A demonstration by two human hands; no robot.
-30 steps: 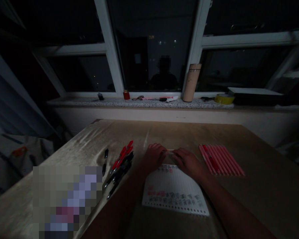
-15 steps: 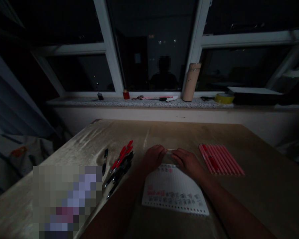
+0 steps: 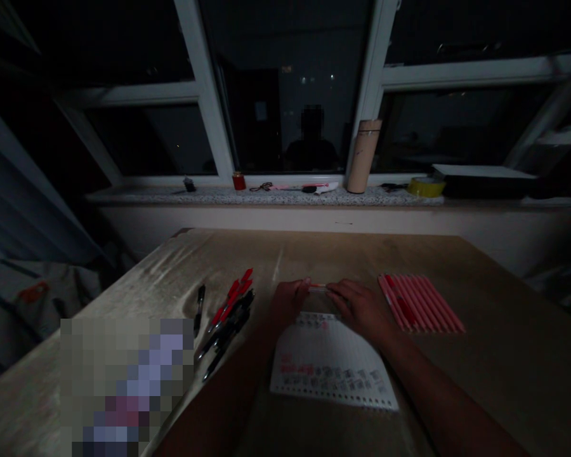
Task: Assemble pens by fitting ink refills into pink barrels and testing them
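Head view, left hand [image 3: 288,299], right hand [image 3: 359,304] gripping pen [image 3: 318,289], table [image 3: 480,355] bare rightward

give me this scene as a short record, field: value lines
setting: dim room, wooden table under a window
left hand: pinches one end of a thin pen part
right hand: pinches the other end
under hands: sheet of paper with punched edge
left of hands: red and black pens
right of hands: row of pink pens
sill: cardboard tube, yellow tape roll
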